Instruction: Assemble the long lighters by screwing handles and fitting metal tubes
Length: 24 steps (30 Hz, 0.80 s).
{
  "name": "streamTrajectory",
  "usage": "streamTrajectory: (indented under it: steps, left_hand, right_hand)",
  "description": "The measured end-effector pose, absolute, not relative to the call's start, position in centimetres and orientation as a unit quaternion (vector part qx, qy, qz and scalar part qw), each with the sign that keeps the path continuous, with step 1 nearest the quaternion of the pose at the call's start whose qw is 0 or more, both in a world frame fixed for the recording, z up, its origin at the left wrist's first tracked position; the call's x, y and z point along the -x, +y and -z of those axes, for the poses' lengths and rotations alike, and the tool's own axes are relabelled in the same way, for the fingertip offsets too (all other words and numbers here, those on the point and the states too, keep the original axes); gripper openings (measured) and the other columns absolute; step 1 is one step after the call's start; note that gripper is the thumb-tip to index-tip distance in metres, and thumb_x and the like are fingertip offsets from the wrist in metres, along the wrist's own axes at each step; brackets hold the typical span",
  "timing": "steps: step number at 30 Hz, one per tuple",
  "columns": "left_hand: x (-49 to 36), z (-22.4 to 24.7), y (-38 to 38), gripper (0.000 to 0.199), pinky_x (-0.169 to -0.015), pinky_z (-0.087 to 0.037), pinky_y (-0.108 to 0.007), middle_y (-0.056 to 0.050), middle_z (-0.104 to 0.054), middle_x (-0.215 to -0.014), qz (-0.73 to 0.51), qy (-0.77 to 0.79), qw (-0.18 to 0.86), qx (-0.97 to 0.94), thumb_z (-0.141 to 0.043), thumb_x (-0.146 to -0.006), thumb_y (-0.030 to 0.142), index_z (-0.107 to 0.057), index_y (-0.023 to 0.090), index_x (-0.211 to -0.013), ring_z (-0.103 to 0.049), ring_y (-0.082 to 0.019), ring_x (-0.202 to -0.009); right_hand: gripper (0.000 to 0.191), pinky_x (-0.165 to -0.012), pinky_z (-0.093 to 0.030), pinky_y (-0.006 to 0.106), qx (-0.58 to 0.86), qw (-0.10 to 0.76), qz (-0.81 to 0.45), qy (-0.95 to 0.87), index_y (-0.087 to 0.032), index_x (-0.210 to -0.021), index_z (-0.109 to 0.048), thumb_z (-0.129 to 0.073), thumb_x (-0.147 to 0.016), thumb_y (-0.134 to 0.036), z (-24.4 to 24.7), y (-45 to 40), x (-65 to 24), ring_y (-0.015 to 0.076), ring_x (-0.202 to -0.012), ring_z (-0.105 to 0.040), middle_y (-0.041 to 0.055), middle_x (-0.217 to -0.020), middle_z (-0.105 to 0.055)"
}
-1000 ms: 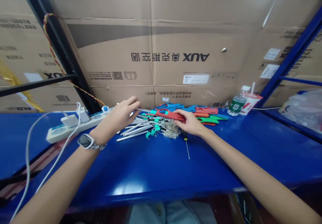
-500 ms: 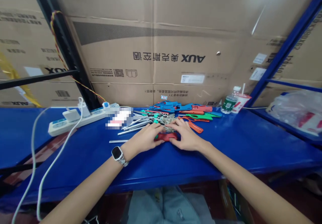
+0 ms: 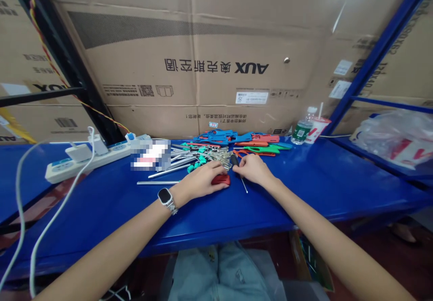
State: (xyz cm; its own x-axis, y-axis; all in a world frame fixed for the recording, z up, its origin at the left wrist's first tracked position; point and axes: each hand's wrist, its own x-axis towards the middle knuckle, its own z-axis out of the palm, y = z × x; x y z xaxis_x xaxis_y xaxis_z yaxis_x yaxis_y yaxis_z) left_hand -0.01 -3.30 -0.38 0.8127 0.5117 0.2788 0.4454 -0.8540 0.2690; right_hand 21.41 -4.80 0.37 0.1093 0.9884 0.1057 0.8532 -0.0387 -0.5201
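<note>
My left hand (image 3: 204,179) is closed around a red plastic handle (image 3: 222,180), which looks like the body of a long gas lighter, held low on the blue table (image 3: 277,206). To its right, my right hand (image 3: 254,169) grips a screwdriver (image 3: 234,160) by its black handle. The thin shaft slants down toward me, its tip apart from the red handle. Just beyond my left hand lies a heap of metal tubes (image 3: 172,162), clear small parts (image 3: 219,156) and teal pieces (image 3: 202,159). Blue (image 3: 216,136), green (image 3: 262,149) and orange plastic handles sit behind.
A white power strip (image 3: 61,170) with plugs and cables is on the left, near a blurred-out item (image 3: 150,155). At the back right stand a water bottle (image 3: 300,129) and a cup with a straw (image 3: 317,129). A large cardboard sheet (image 3: 209,35) rises behind.
Both hands were together at the red handle. My right hand has let go of it and now holds the screwdriver; my left hand keeps the red handle. The view has shifted slightly.
</note>
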Motion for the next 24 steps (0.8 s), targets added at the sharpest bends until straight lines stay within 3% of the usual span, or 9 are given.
streamTrajectory:
  steps: [4,6,10,18,24]
  left_hand:
    - [1.1,0.5,-3.8,0.027,-0.087,-0.052,-0.037,-0.008,-0.062,-0.11,-0.176,0.255,0.107,-0.945,-0.057,-0.096,0.043,-0.063,0.02,-0.108,-0.061,-0.024,-0.103]
    - [1.2,0.4,-3.8,0.027,-0.085,-0.052,-0.036,-0.008,-0.062,-0.112,-0.179,0.258,0.114,-0.942,-0.058,-0.095,0.044,-0.063,0.02,-0.107,-0.063,-0.024,-0.101]
    - [1.2,0.6,-3.6,0.028,-0.087,-0.052,-0.036,-0.009,-0.062,-0.116,-0.198,0.269,0.137,-0.933,-0.059,-0.095,0.044,-0.063,0.02,-0.109,-0.063,-0.024,-0.102]
    - [0.8,1.3,-3.4,0.03,-0.087,-0.051,-0.036,-0.008,-0.064,-0.106,-0.227,0.279,0.171,-0.917,-0.061,-0.093,0.048,-0.062,0.019,-0.103,-0.061,-0.023,-0.099]
    - [0.9,0.9,-3.4,0.037,-0.076,-0.048,-0.034,-0.007,-0.062,-0.097,-0.205,0.311,0.158,-0.914,-0.062,-0.09,0.055,-0.061,0.019,-0.09,-0.06,-0.023,-0.089]
  right_hand:
    - [0.032,-0.041,-0.035,0.026,0.56,0.462,-0.335,-0.601,-0.022,-0.066,-0.052,-0.073,-0.074,-0.045,-1.1,-4.2,-21.0,0.0125,-0.041,-0.05,0.0031,-0.059,-0.067]
    - [0.038,-0.037,-0.032,0.025,0.475,0.516,-0.384,-0.6,-0.023,-0.073,-0.049,-0.076,-0.07,-0.05,-1.5,-3.9,-20.0,0.0118,-0.038,-0.048,0.0008,-0.061,-0.067]
    - [0.035,-0.039,-0.041,0.027,0.408,0.559,-0.373,-0.618,-0.025,-0.085,-0.05,-0.074,-0.073,-0.047,-1.7,-3.7,-17.7,0.0149,-0.045,-0.057,-0.0019,-0.067,-0.062]
    - [0.038,-0.039,-0.038,0.029,0.42,0.62,-0.31,-0.586,-0.025,-0.094,-0.048,-0.063,-0.084,-0.059,0.0,-4.6,-18.1,0.0113,-0.04,-0.046,-0.0032,-0.068,-0.055]
    - [0.041,-0.044,-0.042,0.028,0.426,0.597,-0.305,-0.608,-0.026,-0.096,-0.048,-0.061,-0.086,-0.064,0.4,-4.6,-18.1,0.0126,-0.044,-0.049,-0.0028,-0.067,-0.057]
